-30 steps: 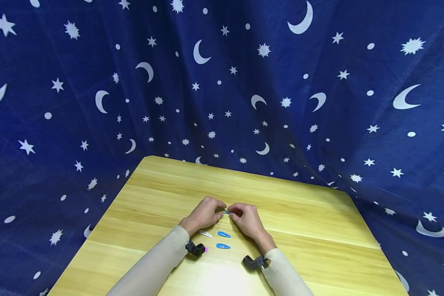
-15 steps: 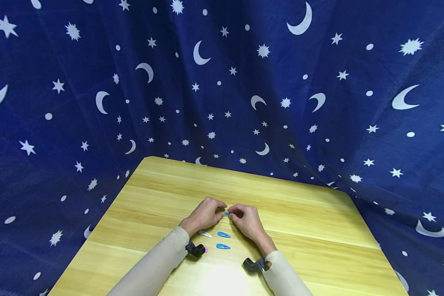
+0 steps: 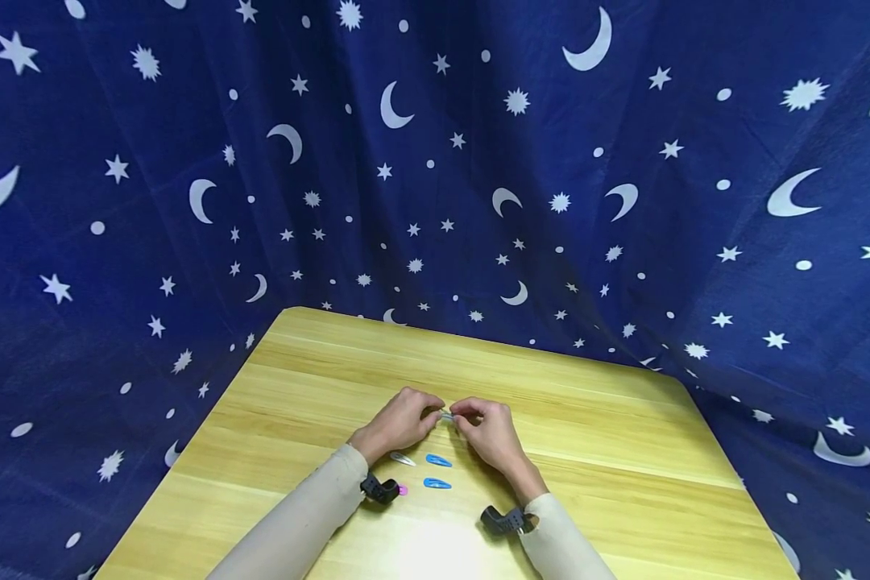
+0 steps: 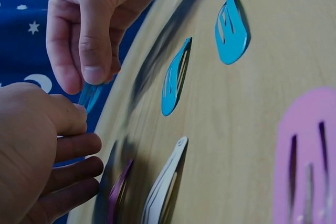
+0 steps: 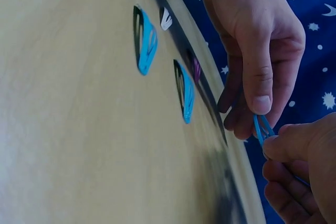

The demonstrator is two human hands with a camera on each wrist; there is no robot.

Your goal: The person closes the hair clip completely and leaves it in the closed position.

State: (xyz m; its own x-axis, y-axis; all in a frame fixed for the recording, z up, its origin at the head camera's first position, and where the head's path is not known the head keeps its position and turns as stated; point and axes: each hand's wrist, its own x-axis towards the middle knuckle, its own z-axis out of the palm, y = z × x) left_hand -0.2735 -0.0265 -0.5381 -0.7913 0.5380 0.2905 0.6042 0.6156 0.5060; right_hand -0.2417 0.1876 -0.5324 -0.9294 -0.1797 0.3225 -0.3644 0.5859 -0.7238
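Observation:
A blue snap hair clip is held between both hands over the table. My left hand pinches one end of it between thumb and fingertips. At the other end, the thumb and fingers of my right hand pinch it too. In the right wrist view, the blue hair clip shows two narrow arms spread in a V between the fingertips. Fingers cover much of the blue hair clip in the left wrist view.
Nearer the body lie two blue hair clips, a white one and a pink one. A purple clip lies beside the white one in the left wrist view. A starry blue curtain hangs behind the wooden table.
My right hand has shifted slightly right. The held clip has tilted and now looks thinner and greyer from above. My left hand and the clips on the table stay nearly in place.

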